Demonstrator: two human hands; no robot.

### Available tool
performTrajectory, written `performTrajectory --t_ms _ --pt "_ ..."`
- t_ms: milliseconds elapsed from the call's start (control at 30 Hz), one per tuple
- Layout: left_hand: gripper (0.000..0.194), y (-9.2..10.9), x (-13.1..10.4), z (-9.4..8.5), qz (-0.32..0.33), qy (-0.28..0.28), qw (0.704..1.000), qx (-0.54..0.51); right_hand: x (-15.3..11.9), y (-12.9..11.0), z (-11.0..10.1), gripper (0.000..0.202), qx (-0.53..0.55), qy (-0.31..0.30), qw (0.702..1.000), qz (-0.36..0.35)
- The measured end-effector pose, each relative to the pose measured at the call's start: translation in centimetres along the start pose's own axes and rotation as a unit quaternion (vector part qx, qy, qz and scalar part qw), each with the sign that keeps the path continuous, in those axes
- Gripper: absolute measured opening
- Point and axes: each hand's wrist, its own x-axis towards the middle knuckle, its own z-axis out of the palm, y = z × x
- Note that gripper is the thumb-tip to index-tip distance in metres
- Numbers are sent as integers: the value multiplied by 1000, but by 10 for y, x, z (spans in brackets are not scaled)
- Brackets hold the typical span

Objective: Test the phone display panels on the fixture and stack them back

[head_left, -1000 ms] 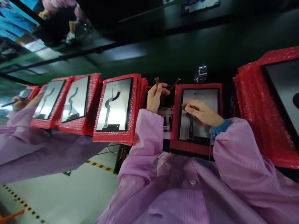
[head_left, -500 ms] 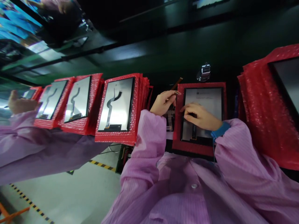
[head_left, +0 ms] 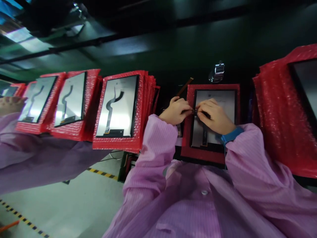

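In front of me a display panel (head_left: 226,99) lies on a red bubble-wrap sleeve (head_left: 210,156). A dark flex cable (head_left: 205,135) rises from the panel's lower edge and passes under my right hand (head_left: 216,116). The right fingers are pinched together at the cable's upper end, by the panel's left edge. My left hand (head_left: 177,110) is closed too, and its fingertips meet the right ones there. A tiny dark piece shows between the two hands, too small to name.
Stacks of red bubble-wrap sleeves topped with panels stand at left (head_left: 117,109) and right (head_left: 282,122). A shiny metal object (head_left: 219,71) sits behind my panel. A brown strip (head_left: 185,86) lies behind my left hand. Another person's hand (head_left: 11,105) is at far left.
My left hand has moved right and down until its fingertips meet the right hand's. My right fingers have moved up slightly and pinched together. The camera view has shifted slightly.
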Motion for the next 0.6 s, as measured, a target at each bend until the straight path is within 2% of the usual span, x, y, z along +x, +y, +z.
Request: performTrajectory --t_ms 600 --pt "20 6 -3 0 11 2 1000 4 -1 3 6 16 -41 -10 999 5"
